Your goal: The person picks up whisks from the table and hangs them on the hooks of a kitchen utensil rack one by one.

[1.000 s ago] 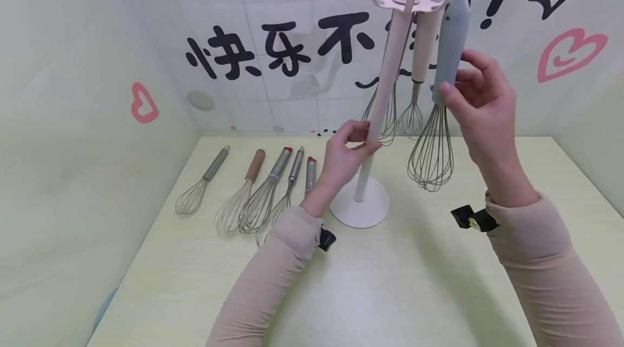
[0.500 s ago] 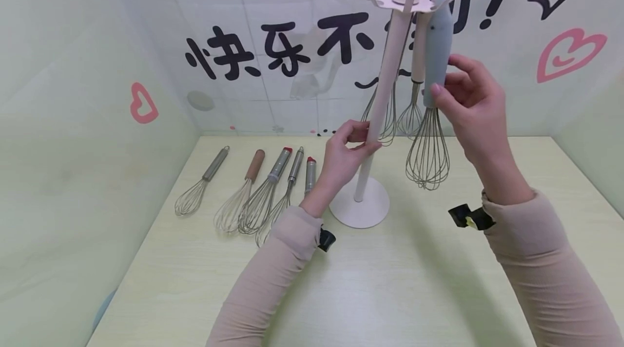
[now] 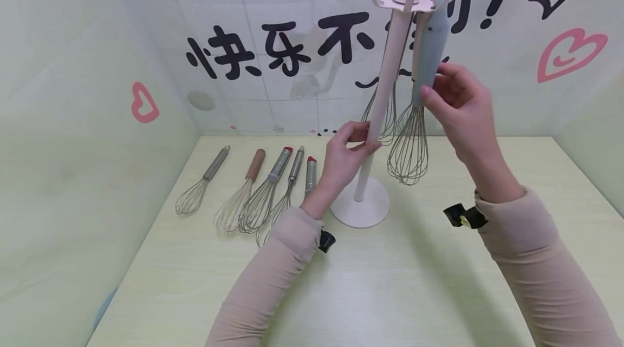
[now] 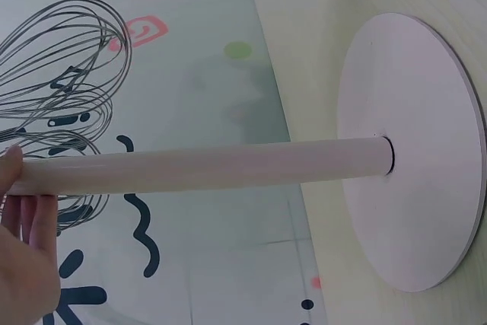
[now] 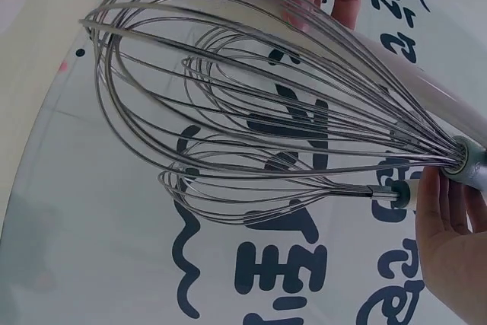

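My right hand [image 3: 460, 100] pinches the lower handle of a blue-handled balloon whisk [image 3: 433, 44], its wires pointing down. The handle's top overlaps the right hooks of a pale pink hanging stand [image 3: 391, 60]. Thumb and fingers of my left hand [image 3: 343, 157] grip the stand's pole about midway, and its round base [image 3: 375, 217] sits on the table. Behind the blue handle hangs a cream-handled whisk [image 3: 417, 49], partly hidden. Wires of another whisk [image 3: 389, 114] show behind the pole. In the right wrist view the blue whisk's wires overlap smaller whisks [image 5: 251, 211] behind.
Several whisks lie on the table to the left: a steel-handled one [image 3: 214, 165] farthest out, a brown-handled one [image 3: 255, 165], and a red-tipped grey one [image 3: 280, 165]. My left forearm partly covers another red-tipped handle [image 3: 311, 174]. A printed backdrop [image 3: 292, 82] stands behind the table.
My right hand has moved left and slightly down with the blue-handled whisk. Its top has come down from above the rack to hook level, now overlapping the cream-handled whisk. My left hand stays put.
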{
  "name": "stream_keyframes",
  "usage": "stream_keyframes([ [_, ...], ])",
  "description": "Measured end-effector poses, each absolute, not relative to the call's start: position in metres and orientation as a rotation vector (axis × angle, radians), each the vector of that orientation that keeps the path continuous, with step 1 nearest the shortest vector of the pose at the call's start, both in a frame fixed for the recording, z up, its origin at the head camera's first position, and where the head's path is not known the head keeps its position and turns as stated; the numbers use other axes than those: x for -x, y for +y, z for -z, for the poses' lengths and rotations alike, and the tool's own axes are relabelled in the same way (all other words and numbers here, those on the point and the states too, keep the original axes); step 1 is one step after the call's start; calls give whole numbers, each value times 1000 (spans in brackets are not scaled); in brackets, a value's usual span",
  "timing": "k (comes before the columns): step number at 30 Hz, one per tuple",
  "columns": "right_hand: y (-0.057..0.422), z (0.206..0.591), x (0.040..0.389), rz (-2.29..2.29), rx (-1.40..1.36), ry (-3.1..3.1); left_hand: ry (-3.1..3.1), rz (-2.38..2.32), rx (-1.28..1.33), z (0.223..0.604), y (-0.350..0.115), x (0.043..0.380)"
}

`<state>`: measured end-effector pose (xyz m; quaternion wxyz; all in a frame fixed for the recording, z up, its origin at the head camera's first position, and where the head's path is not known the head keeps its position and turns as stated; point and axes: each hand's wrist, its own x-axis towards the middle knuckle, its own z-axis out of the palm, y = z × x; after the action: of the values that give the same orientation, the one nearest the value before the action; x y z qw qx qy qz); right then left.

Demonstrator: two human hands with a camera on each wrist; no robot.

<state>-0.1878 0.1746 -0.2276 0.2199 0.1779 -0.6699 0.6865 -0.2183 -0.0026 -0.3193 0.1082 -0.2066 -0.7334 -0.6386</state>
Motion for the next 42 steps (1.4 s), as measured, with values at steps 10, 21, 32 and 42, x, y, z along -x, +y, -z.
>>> stream_keyframes([
  [10, 178, 228, 189, -1902, -479, -1893, -2196, 1856, 656, 317, -3, 217],
  [21, 181, 223, 188, -1899, -450, -1910, -2244, 1878, 673, 314, -8, 215],
  [32, 185, 205, 184, -1967, -473, -1801, -2367, 1798, 631, 312, -21, 213],
  [42, 184, 190, 182, -1832, -421, -1878, -2492, 1658, 575, 312, -37, 213],
])
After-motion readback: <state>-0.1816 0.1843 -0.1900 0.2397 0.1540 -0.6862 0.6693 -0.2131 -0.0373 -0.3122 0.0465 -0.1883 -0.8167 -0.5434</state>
